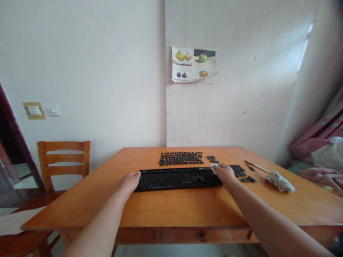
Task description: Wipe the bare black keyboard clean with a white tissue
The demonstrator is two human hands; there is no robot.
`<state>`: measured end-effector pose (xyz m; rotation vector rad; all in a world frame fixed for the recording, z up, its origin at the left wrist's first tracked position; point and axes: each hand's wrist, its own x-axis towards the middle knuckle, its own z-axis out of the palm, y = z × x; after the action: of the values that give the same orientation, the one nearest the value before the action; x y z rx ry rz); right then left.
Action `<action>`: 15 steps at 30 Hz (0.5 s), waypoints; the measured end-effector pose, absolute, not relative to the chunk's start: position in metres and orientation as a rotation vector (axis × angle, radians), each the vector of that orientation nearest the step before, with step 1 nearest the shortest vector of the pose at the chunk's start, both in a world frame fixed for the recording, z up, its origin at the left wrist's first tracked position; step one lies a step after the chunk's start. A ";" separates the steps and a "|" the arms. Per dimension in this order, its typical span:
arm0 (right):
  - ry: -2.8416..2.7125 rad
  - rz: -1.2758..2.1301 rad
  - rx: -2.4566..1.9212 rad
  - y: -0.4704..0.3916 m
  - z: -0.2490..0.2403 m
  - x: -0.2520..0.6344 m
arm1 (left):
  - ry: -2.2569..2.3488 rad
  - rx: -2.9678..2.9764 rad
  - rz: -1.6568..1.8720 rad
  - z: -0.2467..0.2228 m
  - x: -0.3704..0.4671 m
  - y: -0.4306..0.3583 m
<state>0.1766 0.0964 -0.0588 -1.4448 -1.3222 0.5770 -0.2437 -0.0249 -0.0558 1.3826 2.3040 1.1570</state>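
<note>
A black keyboard base [166, 180] with its keycaps off lies lengthwise on the wooden table. My left hand [132, 181] is closed around its left end. At the far right part of the base, my right hand [224, 173] pinches a small white tissue [213, 166] and presses it near the upper edge. Behind the base, loose black keycaps [182, 158] are laid out in rows, in a keyboard's order. Smaller groups of keycaps [237, 170] sit beyond and beside my right hand, which partly covers the right end of the base.
On the right of the table [182, 208] lie a crumpled whitish cloth [280, 181] and a thin brush-like stick [257, 166]. A wooden chair [64, 146] stands at the left. Fruit pictures [193, 64] hang on the wall behind. The table's front has a drawer knob [203, 237].
</note>
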 end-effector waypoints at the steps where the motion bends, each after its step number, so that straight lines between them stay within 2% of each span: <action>1: -1.302 0.594 -1.432 0.097 -0.060 0.175 | 2.311 1.370 1.164 -0.056 -0.243 -0.021; 8: -1.171 0.675 -1.340 0.098 -0.068 0.159 | 2.366 1.242 1.318 -0.063 -0.234 -0.007; 15: -0.990 0.672 -1.205 0.094 -0.073 0.163 | 2.352 0.991 1.615 -0.065 -0.224 -0.018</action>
<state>0.1629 0.0943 -0.0725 -1.2052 -0.9903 0.6721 -0.2241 -0.0183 -0.0647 0.9914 2.3524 1.6153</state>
